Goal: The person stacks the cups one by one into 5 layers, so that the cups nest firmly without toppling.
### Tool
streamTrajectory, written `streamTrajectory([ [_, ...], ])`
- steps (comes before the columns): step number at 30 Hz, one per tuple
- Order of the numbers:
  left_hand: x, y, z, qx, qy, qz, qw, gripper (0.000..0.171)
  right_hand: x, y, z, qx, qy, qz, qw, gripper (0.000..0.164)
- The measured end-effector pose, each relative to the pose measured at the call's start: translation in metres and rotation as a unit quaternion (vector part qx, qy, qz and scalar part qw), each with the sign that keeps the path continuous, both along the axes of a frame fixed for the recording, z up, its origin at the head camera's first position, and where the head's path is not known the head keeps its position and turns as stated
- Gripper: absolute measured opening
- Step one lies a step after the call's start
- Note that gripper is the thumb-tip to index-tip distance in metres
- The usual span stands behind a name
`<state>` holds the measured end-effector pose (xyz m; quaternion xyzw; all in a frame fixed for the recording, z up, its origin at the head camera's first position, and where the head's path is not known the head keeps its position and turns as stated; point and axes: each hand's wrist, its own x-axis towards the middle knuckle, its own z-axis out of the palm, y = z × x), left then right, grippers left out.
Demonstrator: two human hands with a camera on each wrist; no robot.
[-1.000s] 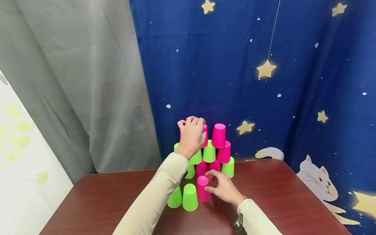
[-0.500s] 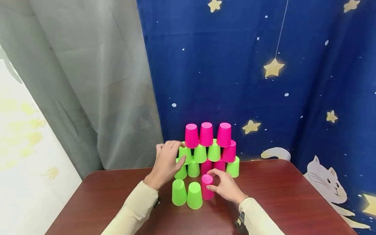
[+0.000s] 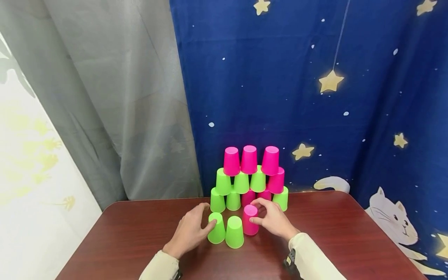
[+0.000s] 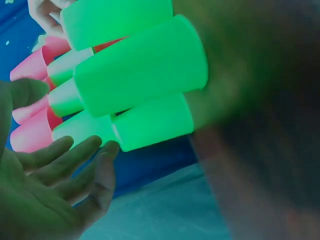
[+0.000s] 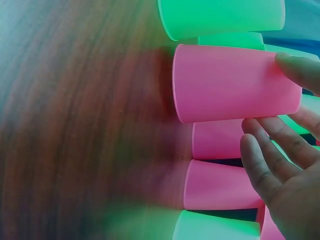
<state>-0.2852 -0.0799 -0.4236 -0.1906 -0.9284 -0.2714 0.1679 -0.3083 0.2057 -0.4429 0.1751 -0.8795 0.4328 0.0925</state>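
Observation:
Three upside-down plastic cups stand in front on the table: a green cup (image 3: 217, 232) at left, a green cup (image 3: 234, 234) in the middle and a pink cup (image 3: 249, 226) at right. My right hand (image 3: 275, 220) pinches the pink cup near its upper end; in the right wrist view its thumb (image 5: 300, 72) lies on one side, with fingertips against the other. Around the left green cup my left hand (image 3: 189, 231) stands with thumb and fingers spread. The left wrist view shows those fingers (image 4: 95, 170) apart from that green cup (image 4: 145, 65).
Behind the front cups rises a wall of stacked upside-down cups: a bottom row of green and pink cups (image 3: 280, 199), a second row of mostly green cups (image 3: 223, 182), and three pink cups (image 3: 249, 159) on top. The brown table (image 3: 140, 221) ends before curtains (image 3: 245, 97).
My left hand has come down from the top row, leaving a pink cup there, to the left front green cup. The right hand stays at the pink cup. The head view has shifted slightly.

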Motion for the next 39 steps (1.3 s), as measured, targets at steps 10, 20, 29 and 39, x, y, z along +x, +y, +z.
streamTrajectory([
  [10, 0.006, 0.001, -0.017, 0.028, -0.038, -0.014, 0.9988, 0.049, 0.000, 0.004, 0.025, 0.010, -0.007, -0.014, 1.000, 0.045],
  [20, 0.003, 0.002, -0.024, 0.025, -0.038, -0.018, 0.9988, 0.050, -0.002, 0.009, 0.054, 0.026, 0.013, 0.002, 1.000, 0.043],
  [29, 0.000, 0.003, -0.026, 0.020, -0.032, -0.018, 0.9991, 0.047, -0.006, 0.016, 0.092, 0.036, 0.029, 0.021, 0.999, 0.045],
  [39, -0.002, 0.004, -0.026, 0.016, -0.022, -0.021, 0.9994, 0.044, -0.012, 0.026, 0.124, 0.058, 0.046, 0.019, 0.997, 0.045],
])
